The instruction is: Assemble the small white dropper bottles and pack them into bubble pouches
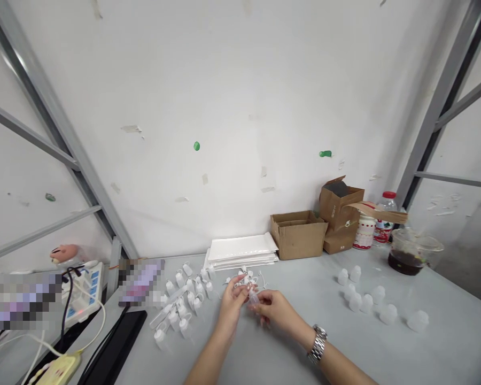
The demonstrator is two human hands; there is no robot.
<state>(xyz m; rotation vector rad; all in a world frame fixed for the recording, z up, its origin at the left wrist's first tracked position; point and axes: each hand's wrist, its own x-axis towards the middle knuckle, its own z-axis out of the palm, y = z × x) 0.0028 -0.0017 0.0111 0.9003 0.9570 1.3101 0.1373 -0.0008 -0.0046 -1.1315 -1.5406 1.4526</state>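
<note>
Facing scuffed white wall (pixel 232 107) above grey table (pixel 304 358). Pinching translucent squeeze bottle (pixel 254 298) over mid-table, upper part with left hand (pixel 230 305), lower part with right hand (pixel 276 310); partly hiding it within both grasps. Partly masking white looped caps (pixel 246 271) beyond left hand. Not making out pixelated screen-like item (pixel 142 283) at left; cropping yellow corded device (pixel 62 368) at bottom edge.

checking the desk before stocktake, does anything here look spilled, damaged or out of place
No spill shows. The plastic bowl of dark contents looks odd: apparently food or drink, it stands near loose translucent pieces on the desk. Tape-like scraps on the wall look untidy too.
</note>
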